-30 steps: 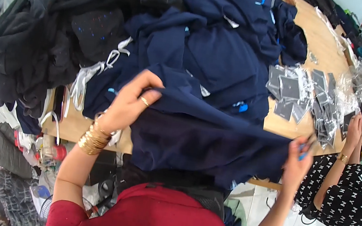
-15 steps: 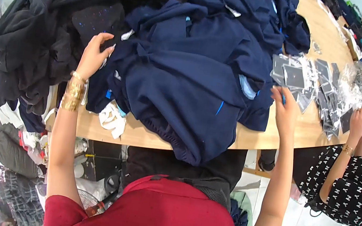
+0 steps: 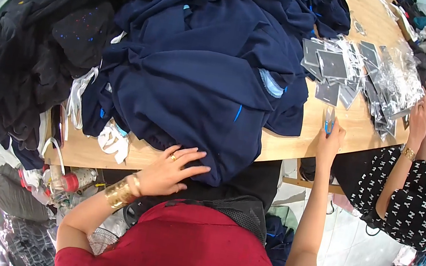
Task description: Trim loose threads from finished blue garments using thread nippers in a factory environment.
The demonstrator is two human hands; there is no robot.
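Note:
A dark navy garment (image 3: 188, 78) lies crumpled across the table before me, with a light blue inner patch (image 3: 271, 83) showing and a bright blue thread mark on its front. My left hand (image 3: 176, 169) rests at its near lower edge, fingers spread over the cloth; whether the thumb presses on it is hard to tell. To the right of the garment, over the table's near edge, my right hand (image 3: 329, 144) is closed around small thread snips (image 3: 328, 121) with blue handles, their blades pointing away from me.
Black garments (image 3: 30, 46) pile up on the left. White straps (image 3: 113, 141) hang near the wooden table's front edge (image 3: 85, 156). Dark tags (image 3: 332, 65) and clear plastic bags (image 3: 396, 65) lie at the right, where a person's hands (image 3: 422, 114) work.
My left hand has come down from the garment's left side to its near edge. My right hand has moved lower, and the snips now show plainly. The whole view has shifted slightly.

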